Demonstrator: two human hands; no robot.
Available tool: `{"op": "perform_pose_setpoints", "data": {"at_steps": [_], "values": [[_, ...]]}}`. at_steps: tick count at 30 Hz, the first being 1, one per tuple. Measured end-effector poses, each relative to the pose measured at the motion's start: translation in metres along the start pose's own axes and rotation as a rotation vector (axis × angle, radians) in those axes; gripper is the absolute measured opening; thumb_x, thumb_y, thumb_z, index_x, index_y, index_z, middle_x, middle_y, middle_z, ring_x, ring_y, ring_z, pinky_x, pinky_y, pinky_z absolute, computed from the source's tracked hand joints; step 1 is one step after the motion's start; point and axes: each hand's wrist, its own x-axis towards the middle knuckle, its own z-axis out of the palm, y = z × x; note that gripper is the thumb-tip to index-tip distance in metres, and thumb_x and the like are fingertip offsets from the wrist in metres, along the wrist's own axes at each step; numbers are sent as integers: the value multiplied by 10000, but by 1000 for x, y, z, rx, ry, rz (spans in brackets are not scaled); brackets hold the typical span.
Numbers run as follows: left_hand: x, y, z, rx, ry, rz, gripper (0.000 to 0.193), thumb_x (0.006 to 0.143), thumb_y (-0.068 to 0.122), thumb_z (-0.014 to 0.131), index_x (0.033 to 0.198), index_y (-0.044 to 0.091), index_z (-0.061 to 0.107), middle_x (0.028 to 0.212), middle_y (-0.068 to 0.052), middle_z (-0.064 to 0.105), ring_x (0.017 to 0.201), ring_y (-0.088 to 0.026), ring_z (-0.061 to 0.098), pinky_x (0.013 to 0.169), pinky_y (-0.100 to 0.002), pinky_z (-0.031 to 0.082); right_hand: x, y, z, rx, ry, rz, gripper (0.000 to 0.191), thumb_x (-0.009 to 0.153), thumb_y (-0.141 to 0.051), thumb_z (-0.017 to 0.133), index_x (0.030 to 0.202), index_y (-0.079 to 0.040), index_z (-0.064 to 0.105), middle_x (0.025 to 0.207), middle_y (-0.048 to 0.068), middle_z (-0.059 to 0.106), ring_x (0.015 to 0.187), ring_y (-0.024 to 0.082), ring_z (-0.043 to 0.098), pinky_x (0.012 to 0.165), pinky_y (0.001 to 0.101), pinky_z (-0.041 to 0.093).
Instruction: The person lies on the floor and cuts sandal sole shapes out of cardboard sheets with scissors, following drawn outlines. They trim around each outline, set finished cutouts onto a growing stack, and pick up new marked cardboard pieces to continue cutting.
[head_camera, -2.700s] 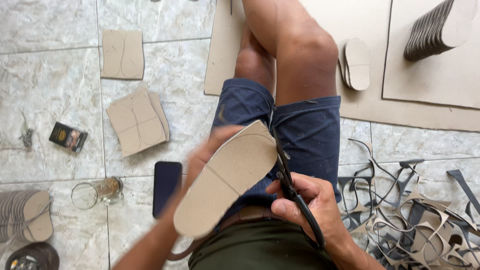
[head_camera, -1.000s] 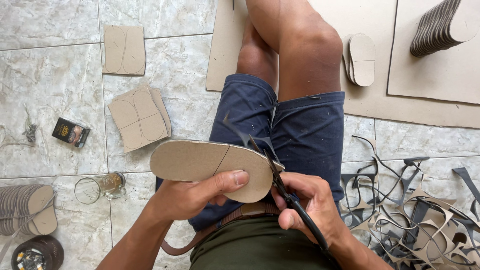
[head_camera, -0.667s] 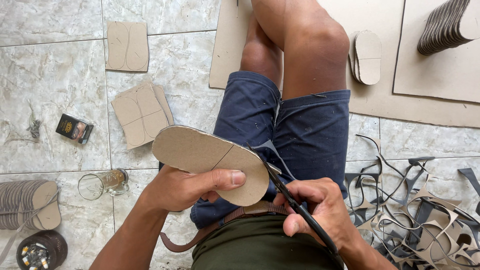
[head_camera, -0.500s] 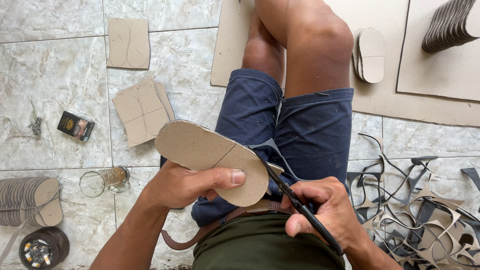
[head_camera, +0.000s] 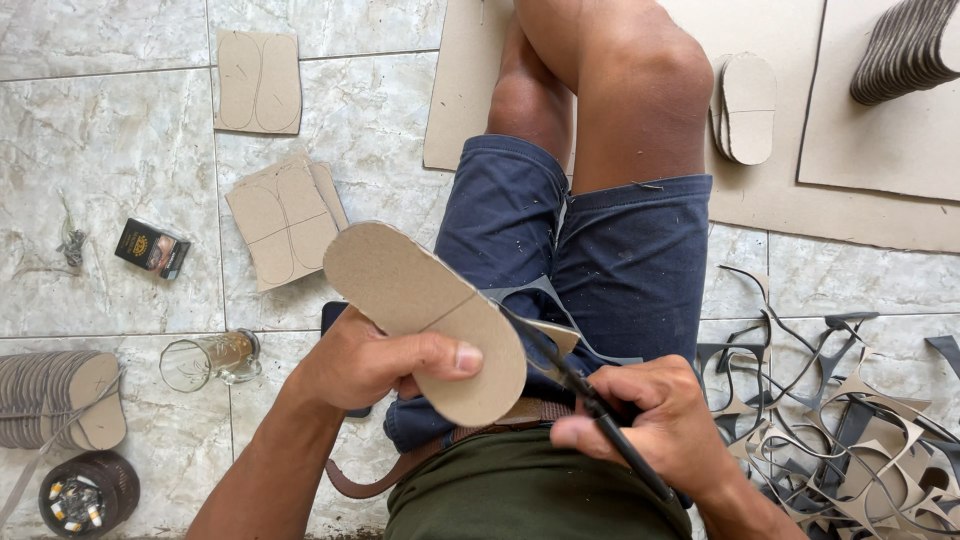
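Seen from overhead, the left hand (head_camera: 375, 365) is pinching a sole-shaped cardboard cutout (head_camera: 425, 315) over the lap, thumb on top and the other fingers hidden beneath it. The right hand (head_camera: 650, 420) is gripping black scissors (head_camera: 590, 405), fingers curled tight around handles I'm struggling to make out, blades partly hidden at the cutout's edge, while cardboard scraps (head_camera: 850, 420) are lying on the floor (head_camera: 100, 180), running off the frame's right side.

Open floor tile (head_camera: 110, 140) up and to the left, hemmed in by marked cardboard pieces (head_camera: 285, 215), a small dark box (head_camera: 152, 248), a tipped glass (head_camera: 210, 358) and stacked soles (head_camera: 60, 412); rightward blocked by tangled offcuts (head_camera: 850, 420); ahead barred by raised knees (head_camera: 640, 70).
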Motion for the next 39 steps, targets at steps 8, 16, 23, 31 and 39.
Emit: {"op": "perform_pose_setpoints", "data": {"at_steps": [8,16,23,31,39], "values": [[-3,5,19,133,-16,88,236,768,102,784,987,20,751,786,2,741,643,-72,661,507,-254,509,-2,11,-8,372,-4,1,390,809,-402,810,829,-22,729,578,6,626,512,81,575,483,244,437],[-1,2,60,1117,725,748,602,898,148,766,1461,81,564,1060,-114,542,956,-248,544,865,-374,480,-7,18,2,439,-186,-23,572,808,-545,824,891,16,747,655,6,622,581,92,578,518,256,417],[9,-8,70,1306,852,900,753,771,270,845,1448,103,562,1110,-130,448,1039,-322,461,913,-453,412,-4,15,24,611,-164,51,644,873,-638,729,930,1,670,773,4,588,715,94,525,626,252,423],[2,0,46,908,654,794,442,811,-42,617,1236,47,699,831,-74,552,689,-154,544,615,-261,459,-5,33,11,660,-270,19,658,885,-628,731,978,23,694,791,22,611,741,110,540,668,257,434],[6,-21,35,-33,309,290,356,1001,258,630,906,-67,742,605,-18,600,456,-56,459,392,-229,323,-7,43,12,503,-196,72,624,859,-555,759,1053,38,750,772,17,634,699,87,558,612,244,445]]}}
